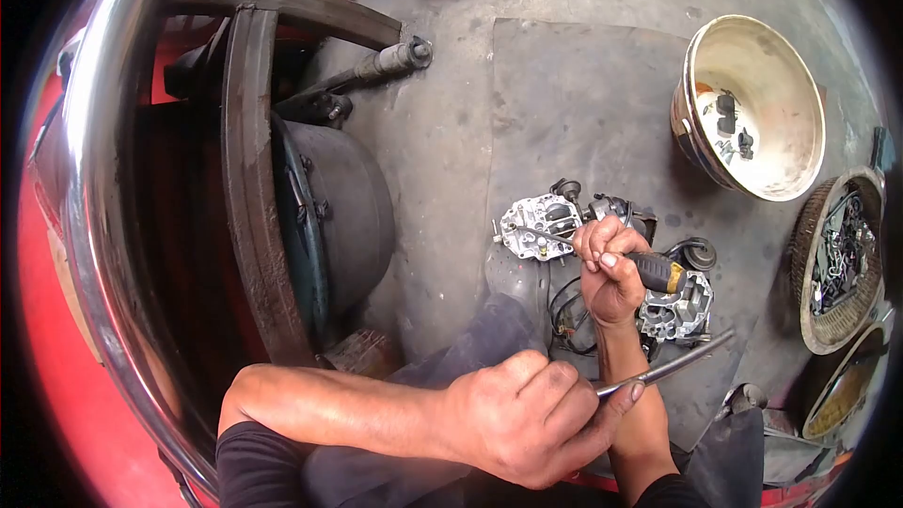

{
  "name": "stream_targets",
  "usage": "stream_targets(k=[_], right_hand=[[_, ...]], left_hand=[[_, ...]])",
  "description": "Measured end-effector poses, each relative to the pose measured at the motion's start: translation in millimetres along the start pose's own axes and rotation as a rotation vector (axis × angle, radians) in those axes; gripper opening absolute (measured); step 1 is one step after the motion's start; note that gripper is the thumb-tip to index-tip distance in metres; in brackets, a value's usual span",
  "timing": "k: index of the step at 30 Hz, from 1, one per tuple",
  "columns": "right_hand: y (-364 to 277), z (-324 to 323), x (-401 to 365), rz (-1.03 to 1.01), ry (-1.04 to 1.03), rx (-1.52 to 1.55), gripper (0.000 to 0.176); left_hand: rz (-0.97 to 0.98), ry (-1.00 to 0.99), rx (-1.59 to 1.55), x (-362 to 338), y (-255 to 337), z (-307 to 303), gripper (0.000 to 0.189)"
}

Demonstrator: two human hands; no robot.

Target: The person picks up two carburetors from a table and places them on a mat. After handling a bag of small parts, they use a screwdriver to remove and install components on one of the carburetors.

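My left hand is closed round a metal rod, whose free end points to the upper right. Farther forward, my right hand grips a screwdriver with a black and yellow handle. Its thin shaft points left, over a silver metal casting on the floor mat. A second casting lies just right of my right wrist. Dark round parts and black cables sit around both castings, partly hidden by my right hand.
A whitish bucket with small parts inside stands at the upper right. Below it are a basket of metal pieces and another container. A dark metal frame, chrome bar and black rounded part fill the left.
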State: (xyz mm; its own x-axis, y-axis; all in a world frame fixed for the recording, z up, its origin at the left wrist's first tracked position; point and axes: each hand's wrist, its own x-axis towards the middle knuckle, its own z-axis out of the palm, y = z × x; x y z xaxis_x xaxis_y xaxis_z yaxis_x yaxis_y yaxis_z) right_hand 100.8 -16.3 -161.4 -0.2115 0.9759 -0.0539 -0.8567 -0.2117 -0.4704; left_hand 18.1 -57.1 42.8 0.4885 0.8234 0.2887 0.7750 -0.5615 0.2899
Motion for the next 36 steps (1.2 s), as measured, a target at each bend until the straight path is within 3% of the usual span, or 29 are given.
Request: stream_targets(k=[15, 24, 28, 30, 32, 36], right_hand=[[3, -1, 5, 0.037, -0.006, 0.018, 0.015], [12, -2, 0, 0.053, -0.034, -0.011, 0.016], [12, -2, 1, 0.052, -0.027, -0.014, 0.017], [13, 0, 0, 0.053, -0.022, -0.010, 0.016], [18, -1, -1, 0.056, 0.003, 0.014, 0.015], [21, 1, -1, 0.048, -0.028, -0.024, 0.015]], left_hand=[[-0.028, -0.084, 0.012, 2, -3, 2, 0.013], [-0.065, -0.225, 0.225, 0, -8, 15, 0.013], [0.059, -0.015, 0.061, 14, 6, 1, 0.007], [0.077, 0.083, -0.018, 13, 11, 0, 0.014], [-0.288, -0.356, 0.121, 8, 11, 4, 0.025], [-0.180, -0.053, 0.103, 15, 7, -6, 0.007]])
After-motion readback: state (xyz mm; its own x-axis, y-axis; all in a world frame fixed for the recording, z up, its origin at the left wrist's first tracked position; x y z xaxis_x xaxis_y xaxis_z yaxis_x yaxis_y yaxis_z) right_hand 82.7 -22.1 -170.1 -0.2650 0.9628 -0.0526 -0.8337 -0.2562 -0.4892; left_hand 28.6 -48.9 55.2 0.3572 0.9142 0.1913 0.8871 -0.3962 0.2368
